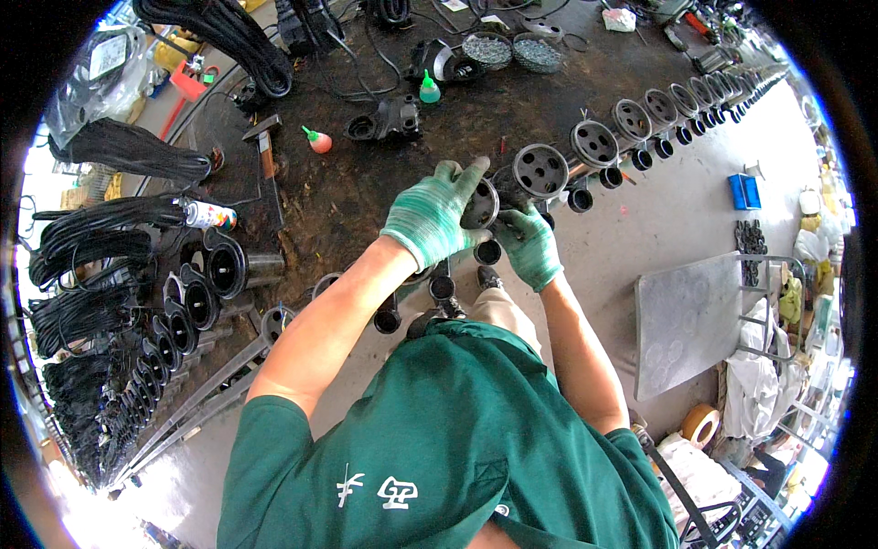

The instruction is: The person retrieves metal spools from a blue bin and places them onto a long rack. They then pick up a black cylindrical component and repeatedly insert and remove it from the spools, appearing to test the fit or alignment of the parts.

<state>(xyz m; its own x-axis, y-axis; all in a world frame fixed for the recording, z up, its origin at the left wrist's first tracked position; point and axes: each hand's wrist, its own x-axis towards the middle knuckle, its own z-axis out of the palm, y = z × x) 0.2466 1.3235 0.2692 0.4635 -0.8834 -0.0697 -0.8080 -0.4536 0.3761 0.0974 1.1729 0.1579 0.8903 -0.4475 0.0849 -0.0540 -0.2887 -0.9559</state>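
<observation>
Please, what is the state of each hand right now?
Left hand: holding a dark holed disc.
Right hand: close by; its grip cannot be told.

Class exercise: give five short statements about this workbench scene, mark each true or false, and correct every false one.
1. The left hand grips a round dark disc. True.
2. The right hand is uncovered. False: it wears a green glove.
3. The hammer lies to the left of the red squeeze bottle. True.
4. The blue bin sits on the workbench. False: it is on the grey floor, off to the right.
5. The green squeeze bottle is higher in the picture than the red squeeze bottle. True.
</observation>
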